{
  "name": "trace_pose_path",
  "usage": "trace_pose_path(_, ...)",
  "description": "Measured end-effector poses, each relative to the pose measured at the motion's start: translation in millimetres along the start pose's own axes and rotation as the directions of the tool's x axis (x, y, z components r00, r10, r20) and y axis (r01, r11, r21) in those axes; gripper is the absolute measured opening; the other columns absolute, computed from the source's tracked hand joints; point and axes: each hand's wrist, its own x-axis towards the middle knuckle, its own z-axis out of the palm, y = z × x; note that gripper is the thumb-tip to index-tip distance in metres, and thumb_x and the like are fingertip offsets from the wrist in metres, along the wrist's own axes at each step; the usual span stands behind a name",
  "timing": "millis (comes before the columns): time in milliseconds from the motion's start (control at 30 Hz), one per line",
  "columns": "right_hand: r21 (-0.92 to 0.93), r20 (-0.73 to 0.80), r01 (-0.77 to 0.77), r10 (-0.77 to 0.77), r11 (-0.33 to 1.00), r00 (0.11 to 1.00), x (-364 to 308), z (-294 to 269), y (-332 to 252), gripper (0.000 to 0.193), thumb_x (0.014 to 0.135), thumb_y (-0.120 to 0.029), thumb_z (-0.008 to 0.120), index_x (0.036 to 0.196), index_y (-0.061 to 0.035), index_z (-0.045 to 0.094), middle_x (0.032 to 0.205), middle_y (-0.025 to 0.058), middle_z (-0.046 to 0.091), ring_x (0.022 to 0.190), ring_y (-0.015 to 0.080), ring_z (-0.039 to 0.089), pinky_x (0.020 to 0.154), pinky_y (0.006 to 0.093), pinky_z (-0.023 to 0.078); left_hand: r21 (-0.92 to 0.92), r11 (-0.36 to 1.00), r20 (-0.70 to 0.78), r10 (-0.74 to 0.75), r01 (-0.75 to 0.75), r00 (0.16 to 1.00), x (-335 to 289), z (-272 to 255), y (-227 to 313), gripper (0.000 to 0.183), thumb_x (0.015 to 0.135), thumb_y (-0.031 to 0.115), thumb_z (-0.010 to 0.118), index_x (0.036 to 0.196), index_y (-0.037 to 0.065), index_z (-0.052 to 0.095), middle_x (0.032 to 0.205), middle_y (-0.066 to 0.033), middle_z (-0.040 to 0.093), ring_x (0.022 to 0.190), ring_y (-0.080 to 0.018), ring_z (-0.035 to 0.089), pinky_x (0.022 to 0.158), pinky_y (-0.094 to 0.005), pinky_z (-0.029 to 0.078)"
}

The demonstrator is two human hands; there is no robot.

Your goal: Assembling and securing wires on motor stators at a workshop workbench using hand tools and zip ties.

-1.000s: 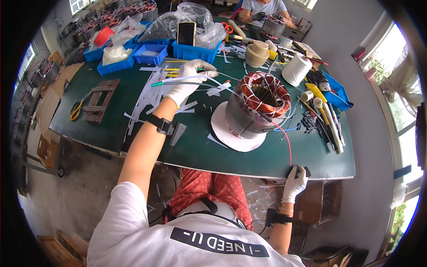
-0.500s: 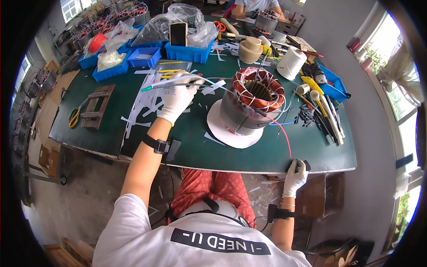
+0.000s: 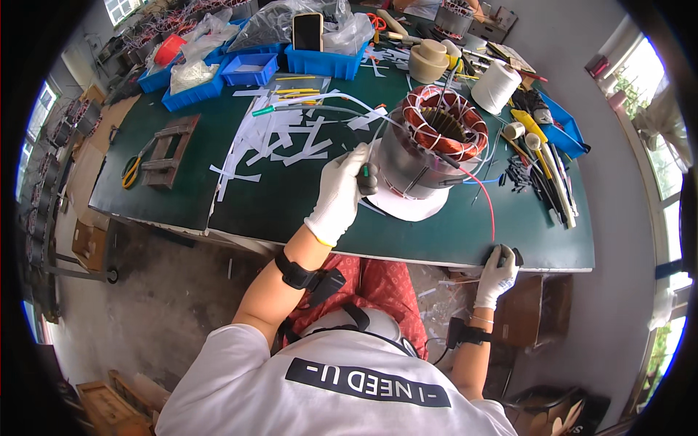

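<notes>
**Left hand back at the stator, tool in its grip**

The green worktable [image 3: 240,211] carries the motor stator [image 3: 429,149], standing upright on a white paper disc [image 3: 407,207]. A second ago the left hand [image 3: 340,192] was out over the white paper strips [image 3: 283,138]; now it has drawn back, its fingers closed around a thin green-tipped tool [image 3: 365,172] just beside the stator's wall. The right hand [image 3: 498,270] still clamps the table's near edge, fingers curled over it. Winding work looks about to resume.
</notes>
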Motion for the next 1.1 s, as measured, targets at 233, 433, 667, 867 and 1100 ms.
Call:
trace_pose_path(233, 0.012, 0.047, -0.089, 0.089, 0.996, 0.995, 1.4, -6.0, -3.2, 0.012, 0.086, -0.011, 0.067, 0.091, -0.0003, 0.066, 0.090, 0.0124, 0.065, 0.080, 0.0275, 0.062, 0.074, 0.0365, 0.050, -0.091, 0.982, 0.117, -0.154, 0.165, 0.981, -21.2, 16.6, 18.6, 0.018, 0.096, 0.028, 0.060, 0.097, 0.010, 0.062, 0.076, 0.0033, 0.057, 0.063, -0.0068, 0.052, 0.062, -0.0232, 0.043)
trace_pose_path(433, 0.139, -0.103, 0.066, -0.051, 0.988, 0.993, 30.1, -30.1, -57.1, 0.012, 0.084, -0.005, 0.069, 0.095, -0.0011, 0.068, 0.089, 0.0084, 0.064, 0.072, 0.0189, 0.058, 0.068, 0.0303, 0.047, 0.078, 0.995, 0.080, -0.074, 0.067, 0.994, -25.9, 14.8, 26.0, 0.016, 0.095, 0.023, 0.063, 0.099, 0.007, 0.063, 0.075, 0.0044, 0.056, 0.060, -0.0036, 0.048, 0.058, -0.0211, 0.040)
trace_pose_path(667, 0.338, 0.012, 0.083, -0.092, 0.938, 0.996, 50.8, -58.7, -146.6, 0.014, 0.081, -0.003, 0.073, 0.095, -0.0048, 0.071, 0.080, -0.0019, 0.060, 0.055, 0.0053, 0.037, 0.051, 0.0214, 0.033, 0.098, 0.993, 0.124, -0.079, 0.067, 0.989, -38.2, 7.4, 35.2, 0.020, 0.096, 0.025, 0.060, 0.097, 0.005, 0.064, 0.075, 0.0026, 0.057, 0.060, -0.0042, 0.048, 0.058, -0.0210, 0.040)
trace_pose_path(867, 0.410, 0.133, 0.098, -0.165, 0.907, 0.977, 37.3, -50.1, -157.1, 0.014, 0.078, -0.002, 0.073, 0.091, -0.0049, 0.070, 0.083, 0.0028, 0.062, 0.054, 0.0101, 0.039, 0.051, 0.0247, 0.034, 0.174, 0.984, 0.177, -0.061, 0.030, 0.982, -41.9, 8.6, 33.0, 0.026, 0.097, 0.024, 0.057, 0.100, -0.001, 0.064, 0.076, -0.0047, 0.062, 0.058, -0.0058, 0.054, 0.055, -0.0200, 0.044)
trace_pose_path(1100, 0.395, 0.257, 0.131, -0.246, 0.909, 0.935, 26.9, -44.7, -159.4, 0.013, 0.079, -0.002, 0.072, 0.091, -0.0040, 0.070, 0.082, 0.0077, 0.065, 0.068, 0.0188, 0.058, 0.062, 0.0288, 0.045, 0.272, 0.960, 0.220, 0.005, -0.066, 0.976, -46.4, 9.7, 23.3, 0.019, 0.095, 0.015, 0.059, 0.096, -0.002, 0.066, 0.077, -0.0054, 0.065, 0.057, -0.0062, 0.055, 0.053, -0.0191, 0.045)
